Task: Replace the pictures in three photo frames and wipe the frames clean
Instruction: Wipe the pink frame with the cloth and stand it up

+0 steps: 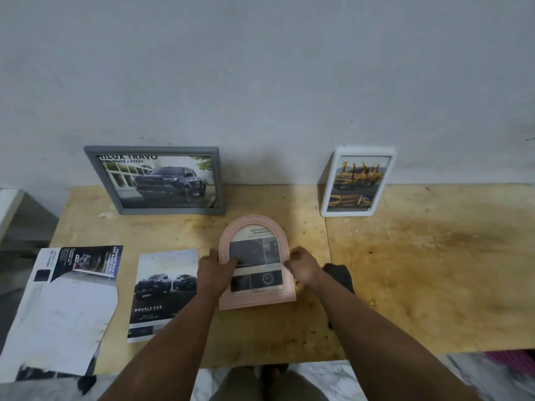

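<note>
A pink arched frame [256, 263] is lying face up near the middle of the plywood table [419, 256], and the person is gripping it from both sides. The left hand [215, 270] is curling over the frame's left edge, its fingers reaching onto the glass, while the right hand [302, 266] is clamping the right edge — fingers folded round the rim. A printed sheet with dark panels is showing inside the arch. At the far side, a grey frame [157, 180] holding a dark pickup picture is leaning against the wall [260, 68] on the left, and a white frame [357, 182] with a yellow truck picture is standing upright on the right. Just left of the pink frame a loose brochure page [162, 293] showing two trucks is lying flat, and farther left a larger cut page [60, 308] is hanging over the table's edge. A dark cloth [340, 276] is sitting just behind the right wrist.
</note>
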Action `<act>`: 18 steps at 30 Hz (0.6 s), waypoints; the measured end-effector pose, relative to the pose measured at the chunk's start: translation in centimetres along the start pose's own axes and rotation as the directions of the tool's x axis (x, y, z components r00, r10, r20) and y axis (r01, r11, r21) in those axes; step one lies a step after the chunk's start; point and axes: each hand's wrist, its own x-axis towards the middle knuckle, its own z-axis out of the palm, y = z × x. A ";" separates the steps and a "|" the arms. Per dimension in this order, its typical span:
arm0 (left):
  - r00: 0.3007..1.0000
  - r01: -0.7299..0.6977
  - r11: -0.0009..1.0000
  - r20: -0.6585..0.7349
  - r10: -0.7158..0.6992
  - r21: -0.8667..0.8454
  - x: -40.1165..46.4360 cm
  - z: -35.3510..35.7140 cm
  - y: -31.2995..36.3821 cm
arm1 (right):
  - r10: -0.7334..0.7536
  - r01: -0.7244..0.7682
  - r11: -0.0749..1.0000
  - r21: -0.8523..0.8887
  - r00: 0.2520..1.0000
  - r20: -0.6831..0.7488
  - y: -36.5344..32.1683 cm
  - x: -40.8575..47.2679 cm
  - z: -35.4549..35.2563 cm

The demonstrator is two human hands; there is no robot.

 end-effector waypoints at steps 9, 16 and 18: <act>1.000 0.027 0.998 -0.010 -0.027 -0.054 1.5 0.7 -0.6 | -0.006 0.003 0.992 -0.127 1.000 -0.027 -0.6 1.3 -0.2; 0.987 -0.157 0.985 -0.055 0.153 -0.070 0.9 -0.5 6.4 | -0.092 0.114 0.991 0.067 0.960 -0.264 -3.9 1.0 -3.3; 0.977 -0.197 0.976 -0.107 0.187 -0.092 1.2 -0.9 9.3 | -0.125 0.168 0.981 0.096 0.929 -0.348 -5.4 0.8 -4.6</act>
